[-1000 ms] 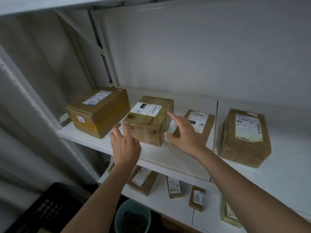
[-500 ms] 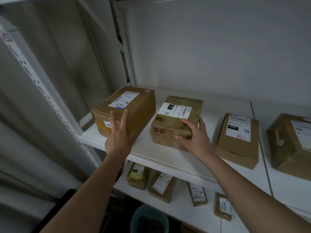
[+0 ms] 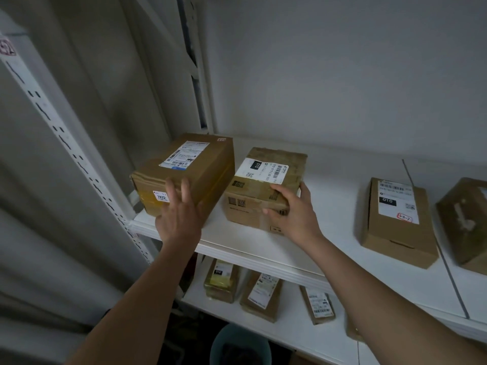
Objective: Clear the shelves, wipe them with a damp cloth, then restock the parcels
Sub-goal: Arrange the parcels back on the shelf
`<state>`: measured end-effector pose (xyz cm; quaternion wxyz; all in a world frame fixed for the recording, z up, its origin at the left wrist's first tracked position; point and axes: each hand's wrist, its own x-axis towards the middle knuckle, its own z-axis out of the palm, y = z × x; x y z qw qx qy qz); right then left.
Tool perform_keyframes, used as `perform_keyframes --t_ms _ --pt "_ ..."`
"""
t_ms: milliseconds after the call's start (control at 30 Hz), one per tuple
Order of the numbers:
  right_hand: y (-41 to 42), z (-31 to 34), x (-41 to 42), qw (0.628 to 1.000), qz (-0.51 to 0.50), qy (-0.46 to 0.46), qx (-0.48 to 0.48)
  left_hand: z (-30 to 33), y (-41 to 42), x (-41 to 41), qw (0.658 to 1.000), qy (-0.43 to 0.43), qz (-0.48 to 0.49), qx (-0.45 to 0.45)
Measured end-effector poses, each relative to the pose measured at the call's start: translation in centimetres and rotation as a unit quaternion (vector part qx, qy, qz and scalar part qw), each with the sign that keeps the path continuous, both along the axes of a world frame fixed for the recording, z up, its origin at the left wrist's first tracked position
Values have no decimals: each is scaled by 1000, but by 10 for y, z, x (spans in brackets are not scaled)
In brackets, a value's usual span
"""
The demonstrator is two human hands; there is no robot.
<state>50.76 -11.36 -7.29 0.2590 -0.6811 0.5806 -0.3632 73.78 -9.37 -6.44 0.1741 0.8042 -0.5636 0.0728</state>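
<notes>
white shelving fills the view, with an upper shelf [image 3: 329,206] carrying brown parcels in a row, probably awaiting removal before wiping. at nine o'clock the left hand [image 3: 179,217] lays straight, spread fingers flat against the front face of the large box [image 3: 189,172], nothing curled round it. toward the centre the right hand [image 3: 292,209] grips the taped box [image 3: 263,185] at its near right corner, thumb in front and fingers wrapped on the side, likely to lift it. at three o'clock a flat parcel [image 3: 395,222] lies untouched.
</notes>
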Motion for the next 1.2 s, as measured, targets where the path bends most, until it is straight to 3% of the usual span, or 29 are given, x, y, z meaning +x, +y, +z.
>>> perform_keyframes --t_ms 167,267,367,533,600,667,767,833,900,1033,1200 --pt "1 0 4 1000 -2 -4 4 4 -2 10 1000 14 27 5" --pt "5 1 -2 1000 6 -7 6 2 3 -7 997 16 37 -70" --pt "10 5 -7 999 33 -1 15 1 6 -35 989 26 -37 -143" --pt "20 18 -28 995 85 12 51 3 8 -83 970 -75 -194 -127" --pt "25 19 -49 998 1 55 -24 2 9 -103 963 -96 -214 -133" --pt "29 17 -79 976 -138 150 -75 2 8 -120 959 -101 -229 -131" --pt "37 15 -128 928 -250 273 42 1 7 -139 955 -106 -250 -124" --pt "43 10 -150 919 -229 279 158 1 9 -153 951 -102 -260 -129" --pt "47 2 -162 920 -194 266 213 -2 14 -167 935 -106 -293 -168" --pt "48 -11 -165 940 -118 267 178 -13 20 -202 893 -99 -405 -167" --pt "49 -2 -169 956 -28 266 118 -34 25 -240 894 -29 -442 -63"
